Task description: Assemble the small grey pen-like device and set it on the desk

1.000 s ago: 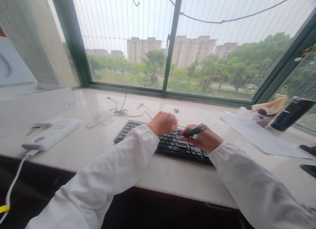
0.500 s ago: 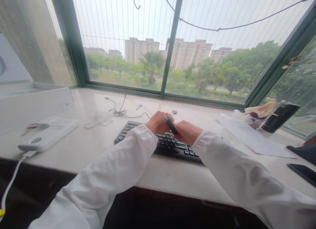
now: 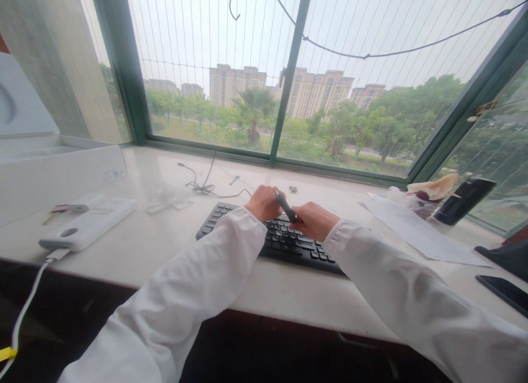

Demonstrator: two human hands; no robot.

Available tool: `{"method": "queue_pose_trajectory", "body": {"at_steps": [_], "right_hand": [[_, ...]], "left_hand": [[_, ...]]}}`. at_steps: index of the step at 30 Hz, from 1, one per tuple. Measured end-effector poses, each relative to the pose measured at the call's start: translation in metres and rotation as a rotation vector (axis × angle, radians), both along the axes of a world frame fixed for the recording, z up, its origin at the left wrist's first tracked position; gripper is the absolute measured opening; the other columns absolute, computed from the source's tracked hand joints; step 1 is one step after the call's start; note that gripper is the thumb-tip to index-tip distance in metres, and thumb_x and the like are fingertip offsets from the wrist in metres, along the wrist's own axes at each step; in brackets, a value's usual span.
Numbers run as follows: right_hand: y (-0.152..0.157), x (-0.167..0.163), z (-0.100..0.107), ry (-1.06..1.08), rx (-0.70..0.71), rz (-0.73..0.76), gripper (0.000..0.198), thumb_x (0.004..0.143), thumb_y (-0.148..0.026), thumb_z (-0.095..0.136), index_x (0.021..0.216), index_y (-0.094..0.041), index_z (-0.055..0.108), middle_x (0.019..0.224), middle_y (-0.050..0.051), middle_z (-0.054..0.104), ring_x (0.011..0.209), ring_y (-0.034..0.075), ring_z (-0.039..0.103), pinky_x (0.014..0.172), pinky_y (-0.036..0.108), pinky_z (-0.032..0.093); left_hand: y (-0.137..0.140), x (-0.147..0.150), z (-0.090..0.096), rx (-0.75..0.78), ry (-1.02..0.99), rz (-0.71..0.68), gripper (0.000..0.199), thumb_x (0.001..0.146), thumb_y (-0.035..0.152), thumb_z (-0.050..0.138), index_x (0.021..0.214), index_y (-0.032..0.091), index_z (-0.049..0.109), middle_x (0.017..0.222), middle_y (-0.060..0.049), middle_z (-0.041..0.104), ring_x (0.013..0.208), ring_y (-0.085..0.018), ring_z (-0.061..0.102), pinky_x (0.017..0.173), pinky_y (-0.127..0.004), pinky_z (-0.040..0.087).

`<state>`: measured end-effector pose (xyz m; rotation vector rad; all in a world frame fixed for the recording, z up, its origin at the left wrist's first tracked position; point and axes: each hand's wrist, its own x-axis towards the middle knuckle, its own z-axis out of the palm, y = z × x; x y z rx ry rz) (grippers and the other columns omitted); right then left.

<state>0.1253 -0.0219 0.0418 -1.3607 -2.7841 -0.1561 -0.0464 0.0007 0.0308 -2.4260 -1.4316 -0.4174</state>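
White counter [image 3: 243, 288] below a window [image 3: 280, 124]; right hand [image 3: 314, 220] pinches dark tool [image 3: 286, 207] over keyboard [image 3: 284, 244], left hand [image 3: 264, 203], grip unclear; counter strip separates keyboard from front edge [image 3: 289, 320]

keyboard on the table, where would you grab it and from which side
Probably by its left short end, coming from the left: the keyboard lies flat and long, and that end juts out past the left sleeve. The right hand and right sleeve cover some of the right part, and a thin cable runs toward the far edge.
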Motion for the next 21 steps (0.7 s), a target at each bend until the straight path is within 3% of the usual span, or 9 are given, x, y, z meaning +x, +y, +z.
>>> {"method": "queue_pose_trajectory", "body": {"at_steps": [8,15,21], "right_hand": [[0.023,-0.005,0.008,0.065,-0.147,-0.040,0.015,0.073,-0.035,0.072,0.077,-0.021,0.069,0.069,0.001,0.069,0.066,0.016,0.063,0.059,0.025,0.041],[0.042,0.008,-0.003,0.363,-0.477,-0.198,0.029,0.067,-0.045,0.075,0.065,-0.018,0.065,0.054,0.001,0.067,0.047,0.014,0.062,0.048,0.024,0.049],[0.029,0.016,-0.010,0.564,-0.517,-0.278,0.033,0.068,-0.045,0.076,0.062,-0.017,0.060,0.056,0.004,0.067,0.048,0.015,0.063,0.048,0.026,0.055]], "left_hand": [[0.005,-0.011,0.003,0.003,-0.047,0.212,0.027,0.084,0.022,0.049,0.096,0.010,0.070,0.091,-0.017,0.068,0.091,-0.027,0.065,0.077,-0.035,0.046],[0.008,-0.008,0.003,0.017,-0.051,0.285,0.029,0.086,0.027,0.050,0.096,0.010,0.070,0.091,-0.018,0.068,0.091,-0.026,0.064,0.077,-0.034,0.046],[0.007,-0.008,0.004,0.023,-0.056,0.295,0.028,0.086,0.025,0.048,0.094,0.010,0.071,0.090,-0.018,0.068,0.089,-0.026,0.065,0.075,-0.033,0.046]]}}
